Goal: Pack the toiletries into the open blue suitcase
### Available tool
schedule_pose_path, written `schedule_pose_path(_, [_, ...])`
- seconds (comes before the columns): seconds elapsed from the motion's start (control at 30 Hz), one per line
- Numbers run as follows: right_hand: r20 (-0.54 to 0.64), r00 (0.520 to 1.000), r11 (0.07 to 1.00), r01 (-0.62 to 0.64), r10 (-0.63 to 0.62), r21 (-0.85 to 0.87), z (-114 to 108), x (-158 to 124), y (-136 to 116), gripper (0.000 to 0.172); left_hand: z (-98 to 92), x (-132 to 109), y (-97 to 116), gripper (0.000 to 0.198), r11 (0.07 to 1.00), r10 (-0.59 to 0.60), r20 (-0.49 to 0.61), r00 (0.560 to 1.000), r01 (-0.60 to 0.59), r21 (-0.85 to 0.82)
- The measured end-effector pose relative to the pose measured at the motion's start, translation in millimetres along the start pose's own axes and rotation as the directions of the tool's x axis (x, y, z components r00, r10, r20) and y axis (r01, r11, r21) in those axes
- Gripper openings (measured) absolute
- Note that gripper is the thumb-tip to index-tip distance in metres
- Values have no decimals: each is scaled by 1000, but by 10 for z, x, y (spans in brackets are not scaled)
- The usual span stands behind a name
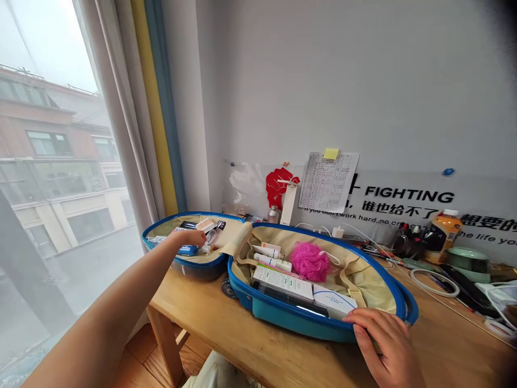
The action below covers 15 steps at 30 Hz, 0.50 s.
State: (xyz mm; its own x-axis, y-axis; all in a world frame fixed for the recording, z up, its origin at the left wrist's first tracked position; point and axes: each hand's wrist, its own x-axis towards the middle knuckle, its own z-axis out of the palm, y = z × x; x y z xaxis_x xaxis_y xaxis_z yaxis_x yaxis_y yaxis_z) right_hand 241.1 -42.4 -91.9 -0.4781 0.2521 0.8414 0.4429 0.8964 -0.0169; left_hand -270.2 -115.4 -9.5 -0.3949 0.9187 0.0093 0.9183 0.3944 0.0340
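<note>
A blue suitcase [297,315] lies spread open on the wooden table. My left hand [193,237] is over its left half, the fingers curled closed. What they hold, if anything, is hidden; a pale ridged, comb-like piece [205,224] shows right beside the fingers. Just under that hand is a blue item [188,250]. My right hand [382,337] grips the front rim of the right half, fingers on top and thumb outside. Within that half are a pink bath puff [310,261], white tubes [273,262], a printed white box [283,283] and another white box [333,302].
To the right on the table [436,345] stand an orange drink bottle [443,237] and a green-lidded container [468,261], among several cables [434,283]. A white upright strip [288,203] and a small jar [274,214] stand behind the suitcase. A window and curtains [133,108] border the left.
</note>
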Motion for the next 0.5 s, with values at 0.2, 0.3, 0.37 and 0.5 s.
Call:
schedule_pose_path(0.2, [24,999,999,-38,39,-24,13,-27,14,30,158,16,-47,32,995,-80,265,961,62,78])
schedule_pose_path(0.3, [17,999,999,-31,32,-26,-8,1,-10,32,193,15,-42,33,993,-79,246,966,54,104])
schedule_pose_path(0.37, [11,1000,1000,-16,16,-24,-25,26,-31,31,200,-20,-45,33,993,-57,215,975,32,116])
schedule_pose_path(0.5, [-8,1000,1000,-4,4,-12,-36,45,-46,26,174,-127,-37,34,991,29,144,989,-47,124])
